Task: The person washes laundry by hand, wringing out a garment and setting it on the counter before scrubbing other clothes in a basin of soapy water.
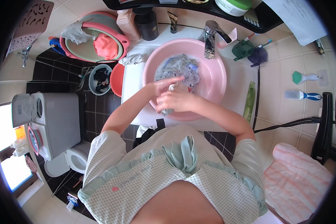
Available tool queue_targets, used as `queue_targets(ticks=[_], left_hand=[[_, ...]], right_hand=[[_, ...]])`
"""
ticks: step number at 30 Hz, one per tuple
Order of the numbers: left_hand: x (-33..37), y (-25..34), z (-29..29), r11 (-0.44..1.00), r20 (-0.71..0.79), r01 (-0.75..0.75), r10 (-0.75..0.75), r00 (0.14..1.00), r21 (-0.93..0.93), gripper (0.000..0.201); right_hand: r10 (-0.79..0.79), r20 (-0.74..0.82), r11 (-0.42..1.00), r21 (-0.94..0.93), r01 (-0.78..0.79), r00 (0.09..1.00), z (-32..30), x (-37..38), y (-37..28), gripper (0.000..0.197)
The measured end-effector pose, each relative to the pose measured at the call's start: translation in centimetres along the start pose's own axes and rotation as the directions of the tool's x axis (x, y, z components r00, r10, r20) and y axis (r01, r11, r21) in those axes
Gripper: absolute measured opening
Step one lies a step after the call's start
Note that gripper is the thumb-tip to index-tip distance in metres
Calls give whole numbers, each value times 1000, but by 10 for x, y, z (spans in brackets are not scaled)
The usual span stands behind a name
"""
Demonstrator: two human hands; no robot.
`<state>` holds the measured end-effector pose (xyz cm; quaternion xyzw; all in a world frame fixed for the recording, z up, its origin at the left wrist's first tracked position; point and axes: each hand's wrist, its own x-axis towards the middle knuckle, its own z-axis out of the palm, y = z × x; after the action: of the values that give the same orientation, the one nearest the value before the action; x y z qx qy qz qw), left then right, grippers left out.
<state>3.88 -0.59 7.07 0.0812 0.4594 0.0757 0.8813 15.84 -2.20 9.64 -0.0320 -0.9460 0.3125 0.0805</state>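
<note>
A pink basin (221,84) sits in the white sink counter, with sudsy water and soaking grey-blue laundry (181,63) in it. Over its near left side my two hands meet around a small wet cloth (167,111), pale and greyish, whose exact kind is hidden by the fingers. My right hand (178,101) is closed round it, and a bit of the cloth shows below the knuckles. Against its upper part presses my left hand (163,86), fingers reaching across toward the right and thumb side down. A chrome faucet (210,41) stands over the basin's far rim.
On the far left are a pink-rimmed tub (125,46) with cloths and a small bucket (100,91) of dark laundry. A twisted white cloth (132,59) lies on the counter. Bottles (147,26) stand behind, under a black shelf (267,20). A green aloe-like leaf (249,100) lies right.
</note>
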Motion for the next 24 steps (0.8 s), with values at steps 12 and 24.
queue_targets(ticks=[12, 24], left_hand=[[11, -2, 20, 414, -285, -868, 827, 485, -276, 19], [-16, 19, 53, -783, 632, -142, 581, -513, 605, 17]], right_hand=[[23, -821, 958, 182, 223, 571, -12, -9, 21, 30], [616, -155, -706, 326, 629, 772, 20, -2, 92, 34]])
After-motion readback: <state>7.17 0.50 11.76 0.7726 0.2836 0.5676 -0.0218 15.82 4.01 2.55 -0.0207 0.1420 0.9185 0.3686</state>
